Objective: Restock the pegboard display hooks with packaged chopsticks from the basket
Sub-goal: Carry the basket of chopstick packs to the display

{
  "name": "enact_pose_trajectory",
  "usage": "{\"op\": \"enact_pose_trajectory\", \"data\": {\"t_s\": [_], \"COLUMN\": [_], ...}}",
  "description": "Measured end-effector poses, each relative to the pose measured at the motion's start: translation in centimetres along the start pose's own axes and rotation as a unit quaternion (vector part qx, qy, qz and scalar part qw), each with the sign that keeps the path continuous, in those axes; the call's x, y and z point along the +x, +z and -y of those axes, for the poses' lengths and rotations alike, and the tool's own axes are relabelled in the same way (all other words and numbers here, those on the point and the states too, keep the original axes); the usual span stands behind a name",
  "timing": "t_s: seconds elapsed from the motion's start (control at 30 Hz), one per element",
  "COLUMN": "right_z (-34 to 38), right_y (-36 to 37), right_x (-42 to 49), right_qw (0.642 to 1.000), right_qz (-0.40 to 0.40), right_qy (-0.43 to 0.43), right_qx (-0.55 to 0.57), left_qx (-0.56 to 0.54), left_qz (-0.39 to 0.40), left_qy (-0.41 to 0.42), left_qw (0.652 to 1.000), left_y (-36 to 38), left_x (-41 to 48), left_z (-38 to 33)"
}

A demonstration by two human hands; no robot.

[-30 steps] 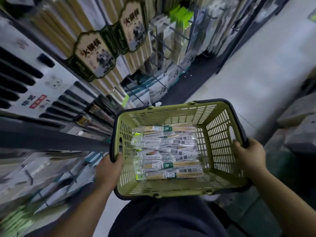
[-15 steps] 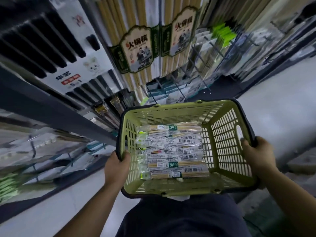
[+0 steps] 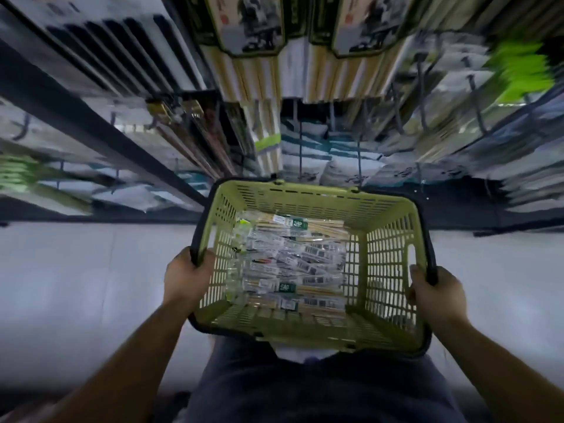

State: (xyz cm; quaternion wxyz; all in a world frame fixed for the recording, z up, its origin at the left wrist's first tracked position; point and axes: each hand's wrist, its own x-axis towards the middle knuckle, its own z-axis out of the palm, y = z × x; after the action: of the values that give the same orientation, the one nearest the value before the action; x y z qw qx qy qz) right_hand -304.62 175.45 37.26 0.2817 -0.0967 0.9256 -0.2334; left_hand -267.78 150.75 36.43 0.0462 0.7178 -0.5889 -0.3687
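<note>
Pale grey floor (image 3: 76,270) is seen at the far left, under shelving smeared by motion blur. Next, the left hand (image 3: 186,277) is curled over the dark rim on the left side of an olive-green plastic basket (image 3: 305,206), which is held level in front of the body, above dark trousers (image 3: 305,389).

The packaged chopsticks (image 3: 290,267) are all found inside the basket, piled on its bottom. They lie crosswise in clear sleeves with barcode labels and small green tags.

Behind the basket's far edge the pegboard display (image 3: 262,80) is seen, hung with long packs of pale chopsticks. Dark wire hooks (image 3: 359,154) can be made out lower down, though detail is lost to blur.

At the right side of the basket the dark rim is clamped by the right hand (image 3: 436,296). The two hands are kept well apart, one on each side. Bright green packs (image 3: 522,71) are seen at the upper right.
</note>
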Motion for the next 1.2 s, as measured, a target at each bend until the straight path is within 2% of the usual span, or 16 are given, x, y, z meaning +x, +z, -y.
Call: {"op": "enact_pose_trajectory", "data": {"t_s": [0.13, 0.3, 0.5, 0.63, 0.77, 0.97, 1.2], "right_z": [-2.9, -7.5, -12.6, -15.6, -17.8, -21.0, -22.3], "right_y": [1.2, 4.9, 12.9, 19.0, 24.9, 31.4, 35.0], "right_x": [3.5, 6.9, 11.8, 16.2, 21.3, 26.0, 26.5], "right_qw": [0.999, 0.998, 0.996, 0.996, 0.995, 0.994, 0.996], "right_qz": [0.039, 0.052, 0.018, 0.013, 0.009, 0.016, -0.040], "right_qy": [0.001, 0.003, -0.001, -0.007, -0.026, -0.048, -0.050], "right_qx": [-0.016, -0.042, -0.088, -0.091, -0.100, -0.102, -0.063], "left_qx": [-0.026, 0.001, 0.047, 0.043, 0.029, 0.027, -0.002], "left_qz": [-0.017, -0.017, 0.019, 0.071, 0.081, 0.001, -0.065], "left_qy": [-0.036, -0.045, -0.047, -0.070, -0.090, -0.085, -0.049], "left_qw": [0.999, 0.999, 0.998, 0.994, 0.992, 0.996, 0.997], "left_y": [3.8, 9.3, 17.3, 22.7, 28.1, 34.9, 37.5], "left_x": [-2.0, -1.1, 4.5, 10.3, 15.4, 19.2, 20.5], "left_z": [2.5, 5.6, 9.6, 13.4, 16.6, 19.5, 22.7]}}
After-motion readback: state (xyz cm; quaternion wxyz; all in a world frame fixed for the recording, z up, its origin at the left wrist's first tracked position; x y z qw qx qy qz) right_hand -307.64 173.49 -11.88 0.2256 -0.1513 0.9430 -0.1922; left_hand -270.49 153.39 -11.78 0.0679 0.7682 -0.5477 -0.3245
